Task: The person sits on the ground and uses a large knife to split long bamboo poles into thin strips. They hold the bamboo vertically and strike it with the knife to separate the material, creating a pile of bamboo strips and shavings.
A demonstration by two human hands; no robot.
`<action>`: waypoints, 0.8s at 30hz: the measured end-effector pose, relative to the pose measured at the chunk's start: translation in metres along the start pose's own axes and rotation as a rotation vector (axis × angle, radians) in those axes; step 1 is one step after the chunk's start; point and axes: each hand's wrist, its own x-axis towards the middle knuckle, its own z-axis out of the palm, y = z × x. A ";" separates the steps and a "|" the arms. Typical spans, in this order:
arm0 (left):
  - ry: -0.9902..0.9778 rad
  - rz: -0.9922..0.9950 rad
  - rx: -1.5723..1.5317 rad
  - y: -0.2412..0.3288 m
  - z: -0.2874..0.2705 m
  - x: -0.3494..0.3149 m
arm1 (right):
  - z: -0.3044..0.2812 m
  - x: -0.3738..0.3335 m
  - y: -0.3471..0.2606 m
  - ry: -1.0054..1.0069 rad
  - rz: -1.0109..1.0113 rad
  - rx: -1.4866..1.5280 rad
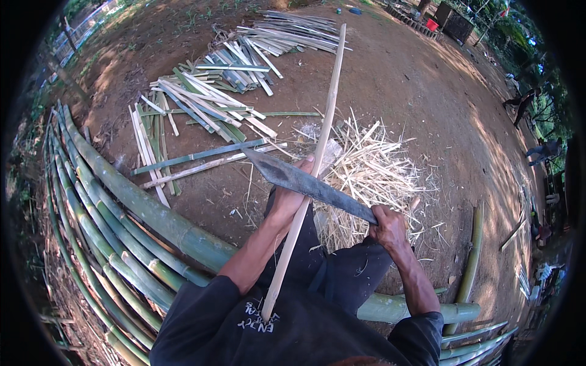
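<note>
One knife, one long stick, two hands at work.

On the left lie many green bamboo poles [122, 201] – too many to count – with a heap of cut strips [207, 97] on the dirt behind. The left hand [290, 198] is curled around the stick [317, 158], which slants up over the lap. The right hand [387, 227] is closed tight on the knife [305, 182], its blade lying across the stick. Pale shavings [372, 171] pile up past the knees.

Dark sleeves (white chest lettering)
</note>
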 end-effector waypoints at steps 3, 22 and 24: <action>-0.077 -0.004 0.144 0.013 0.000 -0.002 | 0.010 0.015 0.017 0.063 0.209 -0.017; -0.084 0.118 0.211 0.027 0.000 -0.002 | 0.023 0.010 0.029 0.225 0.251 0.033; 0.038 0.343 0.269 0.012 0.000 0.007 | 0.016 -0.006 0.011 0.166 0.062 0.038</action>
